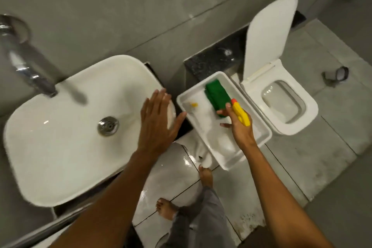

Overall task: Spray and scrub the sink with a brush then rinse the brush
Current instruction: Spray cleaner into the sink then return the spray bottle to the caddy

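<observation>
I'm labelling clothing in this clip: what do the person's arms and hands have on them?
Nothing shows on either: the left hand and right hand are gloveless, with no visible rings, watches or bands, and both forearms are sleeveless up to the frame's bottom edge.

Sink (60, 147): glossy white ceramic, smooth; drain (108, 126) and tap (30, 70) polished metal. Tray (259, 127) glossy white. Brush (217, 94) green head, yellow plastic handle. Floor tiles (302, 147) matt grey; ledge (211, 58) speckled black stone
</observation>
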The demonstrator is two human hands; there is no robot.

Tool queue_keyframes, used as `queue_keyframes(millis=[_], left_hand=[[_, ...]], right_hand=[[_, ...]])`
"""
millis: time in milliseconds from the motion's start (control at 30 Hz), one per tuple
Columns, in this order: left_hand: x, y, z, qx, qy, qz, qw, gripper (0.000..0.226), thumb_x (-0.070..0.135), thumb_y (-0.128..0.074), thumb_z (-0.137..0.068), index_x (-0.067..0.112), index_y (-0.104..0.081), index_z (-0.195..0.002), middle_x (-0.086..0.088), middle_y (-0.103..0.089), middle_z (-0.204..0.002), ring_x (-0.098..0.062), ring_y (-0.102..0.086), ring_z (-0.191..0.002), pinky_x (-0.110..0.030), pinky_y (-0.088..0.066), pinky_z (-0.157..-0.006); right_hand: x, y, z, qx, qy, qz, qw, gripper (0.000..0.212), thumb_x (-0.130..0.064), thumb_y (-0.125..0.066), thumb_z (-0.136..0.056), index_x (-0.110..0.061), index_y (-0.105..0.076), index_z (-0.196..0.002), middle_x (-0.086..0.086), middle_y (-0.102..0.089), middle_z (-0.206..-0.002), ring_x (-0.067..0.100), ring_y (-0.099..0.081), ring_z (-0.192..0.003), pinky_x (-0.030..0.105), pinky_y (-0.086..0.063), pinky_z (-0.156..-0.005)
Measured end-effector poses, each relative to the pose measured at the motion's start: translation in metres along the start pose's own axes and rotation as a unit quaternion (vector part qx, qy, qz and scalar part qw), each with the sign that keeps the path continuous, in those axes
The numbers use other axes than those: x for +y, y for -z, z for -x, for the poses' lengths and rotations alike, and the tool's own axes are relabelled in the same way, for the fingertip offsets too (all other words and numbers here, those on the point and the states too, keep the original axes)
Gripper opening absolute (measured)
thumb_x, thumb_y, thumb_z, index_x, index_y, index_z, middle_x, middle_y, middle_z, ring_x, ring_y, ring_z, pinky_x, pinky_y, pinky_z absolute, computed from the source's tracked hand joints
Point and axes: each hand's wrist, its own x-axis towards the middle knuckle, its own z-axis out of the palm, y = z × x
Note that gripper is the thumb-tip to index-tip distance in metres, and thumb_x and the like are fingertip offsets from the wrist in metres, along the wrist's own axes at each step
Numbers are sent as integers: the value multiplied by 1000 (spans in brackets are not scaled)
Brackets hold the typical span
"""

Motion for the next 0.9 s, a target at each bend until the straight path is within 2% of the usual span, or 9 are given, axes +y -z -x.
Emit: queue_keyframes(millis=[67, 200, 300, 500, 633, 700, 767, 833, 900], left_hand=[[-13, 17, 22, 33, 24, 13, 999, 57, 48, -53, -109, 10, -53, -151, -10, -45, -168, -30, -39, -159, -48, -25, -133], [-66, 60, 69, 146, 98, 14, 984, 40, 36, -62, -108, 10, -64, -137, -9, -66, -144, -30, -60, -136, -45, -42, -120], [-120, 91, 105, 216, 194, -20, 957, 32, 33, -64, -106, 11, -67, -129, -9, -71, -133, -32, -66, -125, -41, -43, -111], [-204, 120, 151, 203, 336, -76, 917, 47, 44, -45, -109, 6, -60, -132, -17, -65, -134, -41, -60, -132, -57, -37, -117], [-217, 113, 158, 173, 337, -110, 919, 49, 38, -42, -111, 4, -58, -142, -19, -58, -154, -38, -51, -149, -56, -32, -124], [-214, 115, 156, 194, 347, -89, 913, 46, 34, -42, -111, 5, -57, -143, -17, -56, -157, -36, -51, -149, -54, -34, -123], [-215, 118, 157, 223, 355, -67, 905, 41, 31, -42, -112, 7, -58, -140, -16, -59, -154, -36, -55, -146, -53, -38, -120], [-215, 118, 158, 240, 360, -58, 900, 38, 30, -42, -112, 8, -60, -136, -15, -62, -149, -35, -59, -142, -52, -41, -118], [-216, 118, 158, 242, 360, -60, 899, 35, 29, -44, -112, 7, -62, -133, -14, -64, -147, -35, -61, -140, -51, -43, -116]], right_hand=[[-22, -28, 20, -67, -18, -3, 998, 37, -35, -66, -102, -33, -61, -139, 19, -79, -104, 31, -76, -110, 51, -66, -82], [-54, -77, 64, -177, -44, 23, 983, 29, -25, -59, -106, -42, -53, -129, 8, -79, -89, 9, -79, -85, 32, -64, -64], [-72, -112, 101, -253, -80, 44, 963, 29, -28, -60, -105, -36, -59, -133, 23, -80, -101, 26, -76, -96, 38, -60, -64], [-90, -168, 158, -327, -103, 119, 932, 31, -51, -61, -100, -22, -66, -112, 14, -82, -92, 24, -79, -100, 42, -63, -67], [-91, -208, 185, -330, -113, 181, 920, 43, -55, -58, -101, -22, -63, -74, 23, -67, -67, 36, -79, -71, 40, -62, -59], [-84, -218, 192, -336, -103, 203, 914, 39, -53, -58, -102, -22, -67, -79, 16, -55, -56, 34, -75, -56, 56, -64, -68], [-77, -223, 197, -344, -124, 204, 908, 41, -54, -58, -101, -16, -67, -90, 21, -70, -68, 45, -76, -69, 68, -58, -79], [-76, -226, 200, -343, -159, 206, 903, 43, -57, -58, -100, -16, -67, -94, 25, -79, -88, 51, -75, -89, 65, -60, -79], [-75, -226, 200, -335, -165, 210, 903, 41, -56, -60, -99, -17, -69, -97, 24, -73, -79, 52, -75, -93, 56, -63, -73]])
